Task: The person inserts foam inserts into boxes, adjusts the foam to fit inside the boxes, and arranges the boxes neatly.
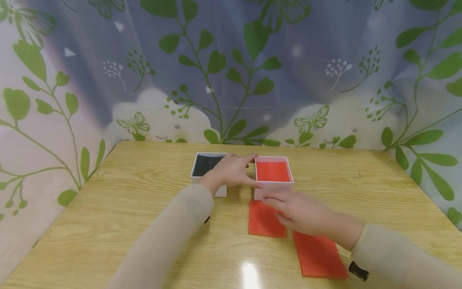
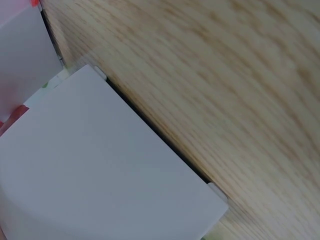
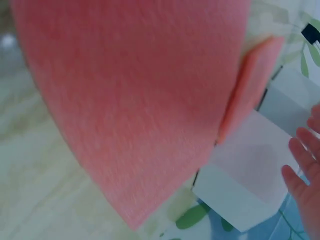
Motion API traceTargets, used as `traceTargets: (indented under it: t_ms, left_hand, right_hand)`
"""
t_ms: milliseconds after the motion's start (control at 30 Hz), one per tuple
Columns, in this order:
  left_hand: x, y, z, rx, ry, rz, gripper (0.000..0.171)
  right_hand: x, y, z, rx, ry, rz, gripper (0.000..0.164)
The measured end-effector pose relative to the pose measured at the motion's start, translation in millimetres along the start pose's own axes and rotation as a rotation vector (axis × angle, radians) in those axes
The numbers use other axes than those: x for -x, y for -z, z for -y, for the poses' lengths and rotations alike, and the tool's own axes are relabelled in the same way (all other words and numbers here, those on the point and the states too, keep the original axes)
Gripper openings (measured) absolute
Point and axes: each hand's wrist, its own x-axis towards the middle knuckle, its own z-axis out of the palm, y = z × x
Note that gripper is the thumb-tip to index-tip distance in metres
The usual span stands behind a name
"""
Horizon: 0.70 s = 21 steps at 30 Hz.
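A white box (image 1: 273, 190) holds red felt-like pieces (image 1: 272, 171). My left hand (image 1: 231, 170) reaches over a second white box (image 1: 221, 192) with black pieces (image 1: 205, 163) inside; its spread fingertips and thumb are at the left side of the red pieces' box. My right hand (image 1: 304, 212), fingers extended, is near the front of that same box. Below it lie two flat red felt squares, one (image 1: 261, 220) against the box front and another (image 1: 319, 259) nearer me. In the left wrist view, the nearer white box (image 2: 100, 165) fills the lower left.
Both boxes stand on a wooden table (image 1: 144, 172), near its back edge. Behind it hangs a curtain (image 1: 303, 72) printed with leaves and butterflies. A dark strap piece (image 1: 358, 271) shows below the right sleeve (image 1: 393, 257).
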Motion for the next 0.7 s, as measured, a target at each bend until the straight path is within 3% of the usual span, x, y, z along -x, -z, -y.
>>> traceTargets:
  t_ms: [233,500,700]
  left_hand:
    - [-0.3,-0.8,0.9,-0.005,-0.005,-0.002,0.099]
    - [-0.6,-0.7,1.2,-0.013,-0.003,-0.006,0.100]
    - [-0.4,-1.5,0.7,-0.005,-0.006,-0.008,0.099]
  right_hand:
    - [0,-16,8,-0.010,-0.095,0.196,0.043]
    - [-7,-30,7,-0.035,-0.160,0.270,0.049]
    - [-10,-31,7,-0.125,-0.238,0.336,0.063]
